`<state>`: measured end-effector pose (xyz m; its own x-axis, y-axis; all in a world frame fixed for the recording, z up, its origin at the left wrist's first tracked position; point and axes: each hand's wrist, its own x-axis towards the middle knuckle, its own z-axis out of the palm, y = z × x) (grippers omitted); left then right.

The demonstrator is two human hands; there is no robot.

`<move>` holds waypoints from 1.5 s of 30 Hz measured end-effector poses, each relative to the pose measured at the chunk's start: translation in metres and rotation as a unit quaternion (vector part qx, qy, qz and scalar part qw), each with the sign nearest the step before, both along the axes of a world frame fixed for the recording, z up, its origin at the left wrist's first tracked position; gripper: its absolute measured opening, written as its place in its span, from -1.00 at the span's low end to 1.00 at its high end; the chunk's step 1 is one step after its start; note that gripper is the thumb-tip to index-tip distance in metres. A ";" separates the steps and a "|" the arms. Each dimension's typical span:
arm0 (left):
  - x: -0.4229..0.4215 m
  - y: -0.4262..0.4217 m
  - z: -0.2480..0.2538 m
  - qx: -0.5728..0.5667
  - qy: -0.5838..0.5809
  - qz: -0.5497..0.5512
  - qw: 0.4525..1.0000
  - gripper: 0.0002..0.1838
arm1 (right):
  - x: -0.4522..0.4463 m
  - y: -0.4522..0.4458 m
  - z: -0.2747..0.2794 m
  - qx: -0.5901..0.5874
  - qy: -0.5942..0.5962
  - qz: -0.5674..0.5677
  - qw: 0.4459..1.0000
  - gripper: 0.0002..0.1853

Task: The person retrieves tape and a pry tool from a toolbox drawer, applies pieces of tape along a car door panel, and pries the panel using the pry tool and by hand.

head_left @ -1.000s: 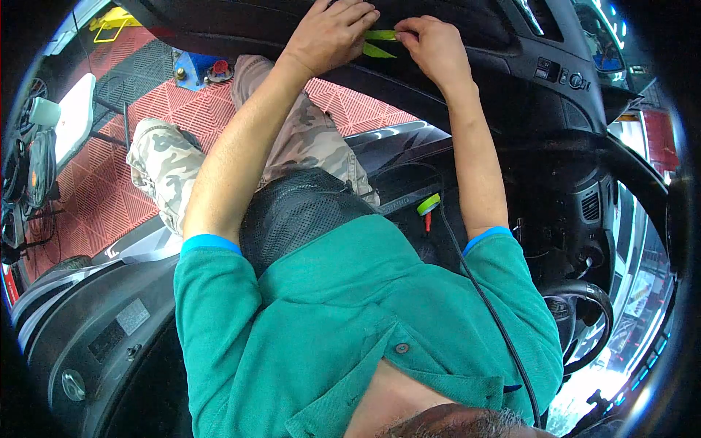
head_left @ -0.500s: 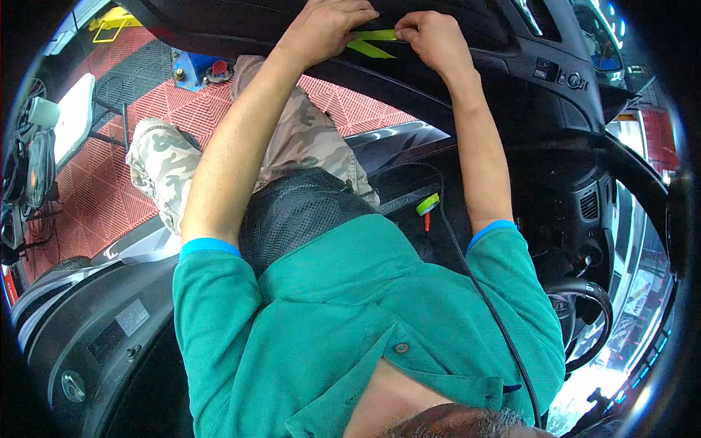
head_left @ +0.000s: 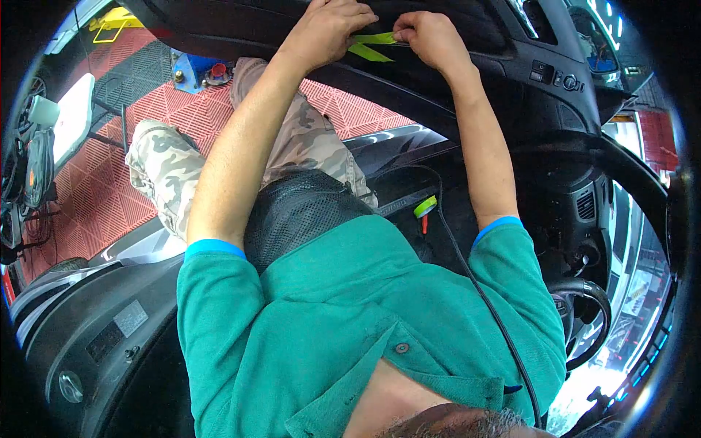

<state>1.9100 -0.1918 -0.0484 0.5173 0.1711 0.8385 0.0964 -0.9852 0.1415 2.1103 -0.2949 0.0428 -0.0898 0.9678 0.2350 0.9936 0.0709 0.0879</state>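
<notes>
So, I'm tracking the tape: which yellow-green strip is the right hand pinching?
The upper yellow-green tape strip, reaching the right hand; the lower strip slants to an end outside its grip.

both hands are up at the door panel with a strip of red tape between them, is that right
Not quite: the strip of tape is lime green, not red, as the head view shows. The left hand and right hand are both up at the door panel.
</notes>
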 end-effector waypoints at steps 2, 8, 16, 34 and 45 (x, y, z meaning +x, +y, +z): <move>-0.001 -0.001 0.001 -0.004 0.009 0.007 1.000 -0.61 | -0.002 0.000 0.000 0.000 0.006 -0.006 1.000 -0.83; 0.001 -0.004 0.001 0.019 0.000 0.028 0.999 -0.65 | 0.001 -0.001 0.001 -0.004 0.017 0.000 1.000 -0.79; 0.004 -0.010 -0.004 -0.014 0.032 0.077 0.996 -0.41 | 0.011 0.007 -0.007 0.052 0.022 -0.002 0.998 -0.75; 0.019 -0.004 -0.005 -0.014 -0.070 0.063 0.995 -0.76 | 0.006 0.008 -0.004 0.020 0.021 -0.051 0.998 -0.66; 0.011 -0.006 0.007 -0.021 -0.022 0.051 0.998 -0.74 | 0.001 0.001 -0.005 0.033 -0.014 -0.019 0.999 -0.66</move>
